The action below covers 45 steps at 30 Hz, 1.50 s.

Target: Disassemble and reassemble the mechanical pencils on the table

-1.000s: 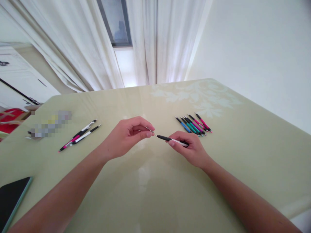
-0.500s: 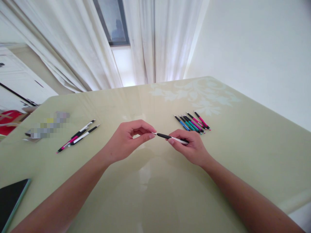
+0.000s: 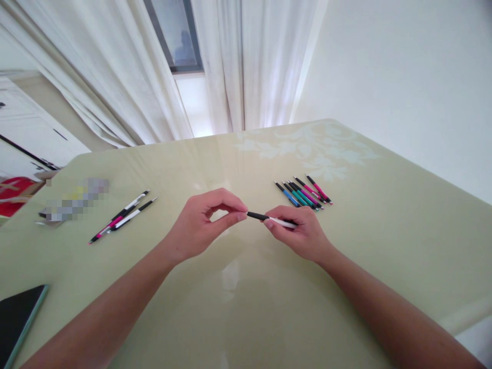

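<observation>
Between my hands, above the table, is a white pen (image 3: 258, 216) with a black grip. My left hand (image 3: 209, 220) pinches its tip end between thumb and fingertips, which hide the tip. My right hand (image 3: 298, 228) is closed round the white barrel, its thumb along the near side. Just beyond my right hand lies a row of several coloured pens (image 3: 303, 192), in blue, teal, purple and pink with black grips. Left of my left hand rest a few more pens (image 3: 125, 215), white and pink with black parts, some overlapping.
The pale green table (image 3: 246, 328) has a leaf pattern at its far side. A blurred package (image 3: 77, 200) lies at the far left, and a dark tablet-like object (image 3: 23, 318) at the near left edge. White curtains (image 3: 269, 61) hang behind the table.
My left fingertips have slid slightly over the pen's tip, covering the silver point that showed before. My right hand has hardly moved.
</observation>
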Tool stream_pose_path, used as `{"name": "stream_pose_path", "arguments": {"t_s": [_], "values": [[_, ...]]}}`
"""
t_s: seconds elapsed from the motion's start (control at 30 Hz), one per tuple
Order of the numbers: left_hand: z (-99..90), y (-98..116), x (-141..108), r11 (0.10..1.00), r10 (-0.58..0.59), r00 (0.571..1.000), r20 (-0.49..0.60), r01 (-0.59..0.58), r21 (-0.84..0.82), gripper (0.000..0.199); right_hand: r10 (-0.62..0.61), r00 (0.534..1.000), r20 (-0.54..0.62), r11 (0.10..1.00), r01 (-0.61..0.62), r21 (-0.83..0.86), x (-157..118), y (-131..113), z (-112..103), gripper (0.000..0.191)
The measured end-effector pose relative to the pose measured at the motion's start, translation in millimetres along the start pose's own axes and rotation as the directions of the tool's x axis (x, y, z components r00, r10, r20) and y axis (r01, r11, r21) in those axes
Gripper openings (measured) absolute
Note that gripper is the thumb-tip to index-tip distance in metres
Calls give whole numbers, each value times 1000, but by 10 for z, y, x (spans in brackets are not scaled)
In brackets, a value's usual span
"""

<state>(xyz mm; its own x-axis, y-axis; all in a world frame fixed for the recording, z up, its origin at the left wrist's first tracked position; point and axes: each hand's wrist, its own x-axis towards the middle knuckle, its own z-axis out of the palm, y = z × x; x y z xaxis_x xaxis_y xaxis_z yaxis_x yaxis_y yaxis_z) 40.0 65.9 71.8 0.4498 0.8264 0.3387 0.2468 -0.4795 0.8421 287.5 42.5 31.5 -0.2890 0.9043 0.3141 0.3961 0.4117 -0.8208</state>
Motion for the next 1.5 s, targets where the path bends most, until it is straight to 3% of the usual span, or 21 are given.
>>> {"name": "stream_pose_path", "arguments": {"t_s": [0.33,0.47,0.57,0.73,0.87,0.97,1.07,1.27,1.5], "values": [[17,-43,-1,993,-37,999,21,39,-110,20,-22,1000,-14,999,22,-27,-5,10,0,30],[3,-9,3,990,-136,990,39,134,53,20,-23,1000,-12,999,23,-36,-6,3,-2,28],[3,10,10,977,-133,990,41,125,170,21,-22,1000,-13,999,22,-37,-6,2,2,27],[20,-23,2,995,-60,998,37,57,82,14,-18,1000,-7,999,18,-39,-5,-4,5,27],[20,-34,-10,994,-106,993,46,106,-1,34,-49,999,-11,998,49,-40,1,-5,2,26],[7,-11,-6,983,-156,987,40,151,103,22,-72,997,-20,997,72,-32,6,-1,1,24],[-2,8,4,972,-149,988,40,139,188,23,-76,997,-22,997,75,-36,7,-2,3,23],[2,-4,12,997,-40,998,39,37,75,16,-79,997,-24,996,79,-38,4,-1,4,20],[-7,-1,0,970,-158,987,40,148,192,20,-91,996,-17,995,91,-46,2,13,0,19]]}}
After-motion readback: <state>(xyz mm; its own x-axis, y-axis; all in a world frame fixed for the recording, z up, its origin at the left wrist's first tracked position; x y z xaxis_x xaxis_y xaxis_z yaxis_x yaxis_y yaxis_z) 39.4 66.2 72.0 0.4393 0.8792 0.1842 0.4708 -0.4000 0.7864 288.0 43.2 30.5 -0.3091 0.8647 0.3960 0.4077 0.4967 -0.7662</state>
